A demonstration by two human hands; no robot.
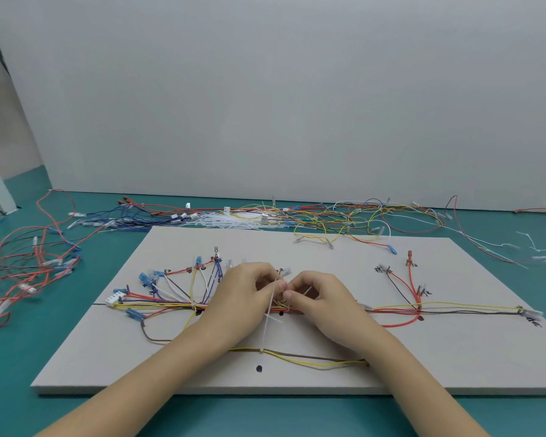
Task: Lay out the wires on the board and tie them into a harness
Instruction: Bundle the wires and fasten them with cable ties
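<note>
The board (pixel 454 357) lies bare along its near edge and toward its near right corner, and also across its far middle. Wires (pixel 171 298) fan over its left half, a trunk crosses its middle, and both hands meet at its centre. Loose wires (pixel 328 216) and cable ties (pixel 227 220) crowd the table (pixel 19 357) past the far edge; red wires (pixel 19 272) sprawl off the left edge.

Board (pixel 454 357) labels too small
</note>
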